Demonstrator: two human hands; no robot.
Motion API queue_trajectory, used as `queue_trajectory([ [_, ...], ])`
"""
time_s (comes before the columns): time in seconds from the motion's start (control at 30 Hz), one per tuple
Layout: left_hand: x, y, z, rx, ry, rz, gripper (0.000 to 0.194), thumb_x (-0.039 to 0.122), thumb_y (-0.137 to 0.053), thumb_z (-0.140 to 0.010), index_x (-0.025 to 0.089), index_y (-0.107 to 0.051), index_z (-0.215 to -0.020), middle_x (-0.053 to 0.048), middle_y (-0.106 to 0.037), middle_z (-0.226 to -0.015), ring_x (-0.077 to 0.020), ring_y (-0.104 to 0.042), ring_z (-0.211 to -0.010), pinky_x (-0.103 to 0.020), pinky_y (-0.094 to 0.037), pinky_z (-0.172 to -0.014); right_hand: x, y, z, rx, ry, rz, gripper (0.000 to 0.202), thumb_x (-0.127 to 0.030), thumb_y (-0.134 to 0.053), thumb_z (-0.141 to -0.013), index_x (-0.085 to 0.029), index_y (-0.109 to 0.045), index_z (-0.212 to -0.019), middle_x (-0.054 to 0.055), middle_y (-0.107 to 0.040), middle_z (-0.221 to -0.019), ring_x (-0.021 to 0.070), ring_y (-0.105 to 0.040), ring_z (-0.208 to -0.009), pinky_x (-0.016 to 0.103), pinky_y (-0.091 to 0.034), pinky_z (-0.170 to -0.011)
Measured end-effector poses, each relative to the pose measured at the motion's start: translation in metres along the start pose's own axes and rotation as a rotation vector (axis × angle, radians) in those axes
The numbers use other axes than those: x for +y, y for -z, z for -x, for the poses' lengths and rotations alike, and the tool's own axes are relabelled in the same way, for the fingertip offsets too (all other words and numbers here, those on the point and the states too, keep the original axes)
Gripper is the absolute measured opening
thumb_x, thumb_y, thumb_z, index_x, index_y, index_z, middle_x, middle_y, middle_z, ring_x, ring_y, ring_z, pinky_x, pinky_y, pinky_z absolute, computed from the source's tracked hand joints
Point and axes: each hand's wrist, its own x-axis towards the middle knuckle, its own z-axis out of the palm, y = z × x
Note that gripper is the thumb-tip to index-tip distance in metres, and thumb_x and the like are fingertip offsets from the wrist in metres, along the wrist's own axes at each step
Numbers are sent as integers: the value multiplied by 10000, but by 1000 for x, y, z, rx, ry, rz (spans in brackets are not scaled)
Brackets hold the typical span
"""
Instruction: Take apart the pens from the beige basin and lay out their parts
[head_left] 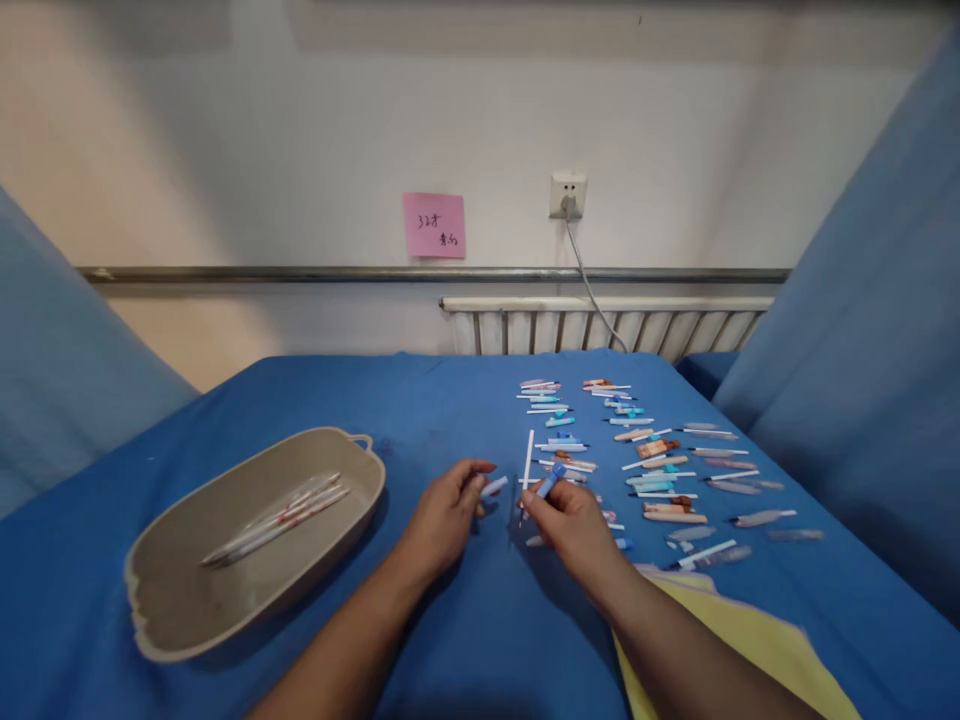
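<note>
My left hand (pixel 448 508) is closed on a short pale lavender tube (pixel 493 487), which looks like a pen part. Close by on the right, my right hand (pixel 576 522) pinches a thin white pen refill (pixel 528 455) standing almost upright, its dark tip pointing down. The same fingers hold a blue pen part (pixel 553 478). A small gap separates the two hands. Beyond and beside my right hand lie rows of pen parts: blue-grey barrels, white refills and coloured pieces. Some of these are hidden behind that hand.
On the left stands a beige oval basin (pixel 169 610) with a few white pens with red marks (pixel 277 520) inside. A yellow cloth (pixel 739 640) lies under my right forearm. A blue sheet (pixel 330 390) covers the surface. Blue curtains (pixel 862 290) hang at both sides.
</note>
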Motion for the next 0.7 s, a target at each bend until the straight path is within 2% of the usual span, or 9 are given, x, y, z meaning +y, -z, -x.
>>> queue_trajectory([
  [0.07, 0, -10, -1, -25, 116, 282, 413, 495, -418, -857, 145, -585, -998, 9, -546, -646, -96, -417, -468, -204, -315, -448, 0, -4, 2, -49, 16, 15, 236, -363, -598, -728, -136, -600, -665, -36, -477, -535, 89, -370, -483, 214, -307, -469],
  [0.1, 1, -14, -1, -53, 145, 379, 430, 530, -454, -832, 141, -594, -947, 20, -525, -625, -84, -388, -459, -194, -290, -436, 0, -6, 3, -75, 28, 35, 221, -342, -592, -734, -133, -602, -662, -34, -482, -542, 91, -376, -497, 216, -314, -485],
  [0.17, 2, -20, 0, -120, 169, 488, 428, 548, -581, -748, 133, -607, -853, 16, -537, -636, -81, -417, -503, -187, -313, -471, 0, -9, 5, -129, 51, 79, 201, -306, -579, -747, -133, -609, -650, -31, -487, -556, 93, -384, -519, 218, -323, -511],
  [0.23, 3, -22, 1, -158, 188, 524, 413, 519, -680, -671, 130, -604, -789, 4, -564, -659, -97, -463, -562, -195, -353, -524, -1, -12, 5, -191, 53, 90, 193, -292, -570, -756, -136, -624, -656, -30, -500, -579, 94, -392, -532, 216, -327, -517],
  [0.3, 2, -22, 0, -159, 220, 538, 408, 525, -682, -665, 138, -589, -756, 20, -544, -620, -98, -449, -548, -199, -345, -519, -2, -14, 5, -245, 21, 72, 175, -288, -575, -758, -141, -637, -686, -41, -495, -571, 86, -382, -507, 210, -317, -495],
  [0.4, 2, -20, -3, -152, 226, 539, 407, 547, -653, -686, 153, -560, -718, 46, -491, -569, -87, -402, -513, -195, -315, -496, -5, -14, 2, -250, -64, 55, 179, -299, -603, -744, -142, -626, -661, -73, -428, -476, 69, -331, -419, 204, -272, -429],
  [0.57, 6, -9, -2, -321, 193, 563, 338, 470, -687, -698, 152, -589, -760, 25, -535, -617, -104, -447, -554, -205, -340, -525, -9, -9, -2, -234, -79, 110, 226, -305, -663, -709, -138, -609, -566, -82, -409, -431, 60, -329, -405, 194, -242, -405],
  [0.7, 14, -2, 1, -379, 204, 551, 307, 414, -719, -681, 147, -643, -811, -27, -617, -712, -154, -534, -658, -244, -406, -619, -15, -10, -2, -276, -66, 95, 161, -288, -695, -680, -138, -663, -631, -70, -465, -493, 60, -364, -447, 178, -277, -431],
])
